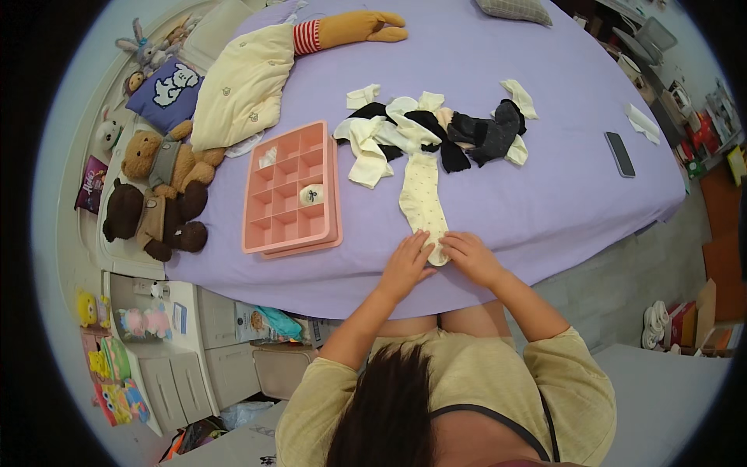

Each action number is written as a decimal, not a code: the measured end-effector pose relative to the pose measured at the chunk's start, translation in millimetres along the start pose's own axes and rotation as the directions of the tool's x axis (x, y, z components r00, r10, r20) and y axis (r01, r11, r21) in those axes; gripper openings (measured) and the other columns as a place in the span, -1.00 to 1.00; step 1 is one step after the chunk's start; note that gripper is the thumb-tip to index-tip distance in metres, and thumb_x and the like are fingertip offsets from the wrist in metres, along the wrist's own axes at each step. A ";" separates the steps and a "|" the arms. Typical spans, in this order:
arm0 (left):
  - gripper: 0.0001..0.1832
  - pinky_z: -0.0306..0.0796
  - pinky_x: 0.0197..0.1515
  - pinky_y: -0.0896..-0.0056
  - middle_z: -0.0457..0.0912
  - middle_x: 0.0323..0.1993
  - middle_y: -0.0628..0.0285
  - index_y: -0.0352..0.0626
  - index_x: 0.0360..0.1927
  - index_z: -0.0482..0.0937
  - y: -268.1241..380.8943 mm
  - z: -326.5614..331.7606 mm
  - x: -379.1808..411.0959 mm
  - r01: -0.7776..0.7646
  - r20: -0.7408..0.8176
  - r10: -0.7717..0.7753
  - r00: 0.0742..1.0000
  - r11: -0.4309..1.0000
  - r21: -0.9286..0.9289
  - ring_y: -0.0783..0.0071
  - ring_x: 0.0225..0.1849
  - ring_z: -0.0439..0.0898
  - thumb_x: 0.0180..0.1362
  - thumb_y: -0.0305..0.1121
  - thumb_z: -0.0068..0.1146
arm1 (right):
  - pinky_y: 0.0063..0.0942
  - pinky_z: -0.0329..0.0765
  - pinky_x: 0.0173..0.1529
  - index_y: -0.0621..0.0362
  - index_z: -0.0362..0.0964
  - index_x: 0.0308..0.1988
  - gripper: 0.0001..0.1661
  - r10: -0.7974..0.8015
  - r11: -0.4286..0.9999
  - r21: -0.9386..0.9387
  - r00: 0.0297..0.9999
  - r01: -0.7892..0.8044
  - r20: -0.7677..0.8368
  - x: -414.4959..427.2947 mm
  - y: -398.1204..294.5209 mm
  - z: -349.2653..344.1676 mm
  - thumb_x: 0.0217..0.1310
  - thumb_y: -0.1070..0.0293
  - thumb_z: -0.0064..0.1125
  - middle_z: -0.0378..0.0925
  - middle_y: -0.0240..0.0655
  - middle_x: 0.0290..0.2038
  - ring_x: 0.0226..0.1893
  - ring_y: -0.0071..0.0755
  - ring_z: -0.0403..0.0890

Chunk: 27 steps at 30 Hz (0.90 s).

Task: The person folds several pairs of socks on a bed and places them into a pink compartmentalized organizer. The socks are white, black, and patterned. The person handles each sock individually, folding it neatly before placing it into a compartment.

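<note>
A cream sock with small dots [421, 195] lies flat and lengthwise on the lilac bedsheet in front of me. My left hand [407, 260] rests on the left edge of its near end, and my right hand [467, 255] touches the right edge. Neither hand's grip on the fabric can be made out for sure. Beyond the sock spreads a loose heap of white, cream and black socks [402, 131], with dark grey ones [487, 134] at its right. To the left, a pink divided organizer box [286, 248] holds a rolled white sock [311, 195] and a small white item [268, 157] in separate compartments.
A smartphone [620, 154] and a white item [642, 124] lie near the bed's right edge. Two teddy bears [156, 163], a cream quilted blanket [248, 82] and a purple cushion [166, 93] are at the left. A checked pillow [516, 9] lies at the far side.
</note>
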<state>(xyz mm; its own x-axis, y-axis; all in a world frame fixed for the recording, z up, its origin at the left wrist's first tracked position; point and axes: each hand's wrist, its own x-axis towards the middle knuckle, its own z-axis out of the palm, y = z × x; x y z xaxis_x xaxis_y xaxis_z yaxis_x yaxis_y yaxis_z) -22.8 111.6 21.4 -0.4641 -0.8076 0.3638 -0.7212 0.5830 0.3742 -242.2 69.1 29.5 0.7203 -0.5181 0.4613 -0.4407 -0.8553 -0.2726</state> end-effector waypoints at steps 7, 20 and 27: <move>-0.48 0.32 0.04 0.10 0.52 -0.10 0.08 -0.28 -0.03 0.49 12.2 11.4 3.9 0.000 -0.238 0.006 0.971 1.000 0.025 0.12 -0.04 0.48 -0.15 -0.46 0.34 | -0.23 0.39 0.01 0.13 0.47 -0.28 -0.75 0.153 0.963 0.225 0.988 -0.149 0.000 11.2 6.5 -0.3 -0.07 0.44 0.27 0.51 -0.31 -0.21 -0.07 -0.18 0.48; -0.80 0.38 -0.23 0.21 0.55 -0.39 0.03 -0.32 -0.16 0.56 16.5 28.5 23.1 0.429 -0.331 -0.493 0.805 0.868 -0.250 0.15 -0.33 0.53 0.12 -0.54 0.11 | -0.22 0.41 0.08 0.14 0.47 -0.05 -0.53 0.044 0.990 0.140 0.992 -0.027 -0.122 29.3 2.1 -5.8 -0.08 0.45 0.29 0.49 -0.22 0.03 0.03 -0.13 0.48; -0.77 0.44 -0.24 0.32 0.48 -0.12 0.02 -0.30 -0.12 0.55 21.6 28.1 27.9 0.471 -0.389 -0.657 0.646 0.743 -0.475 0.15 -0.31 0.53 0.11 -0.58 0.08 | -0.26 0.41 0.09 0.12 0.49 -0.03 -0.56 -0.008 0.992 0.123 0.998 0.017 -0.068 32.0 13.5 7.2 -0.01 0.47 0.13 0.51 -0.30 0.01 0.05 -0.17 0.48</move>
<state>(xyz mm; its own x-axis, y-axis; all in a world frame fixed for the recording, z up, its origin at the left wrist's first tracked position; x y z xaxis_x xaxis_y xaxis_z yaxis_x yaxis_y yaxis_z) -65.8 99.2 15.7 0.3744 -0.8702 0.3204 -0.5099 0.0954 0.8549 -221.2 40.9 34.5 0.6860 -0.5093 0.5197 -0.3592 -0.8581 -0.3668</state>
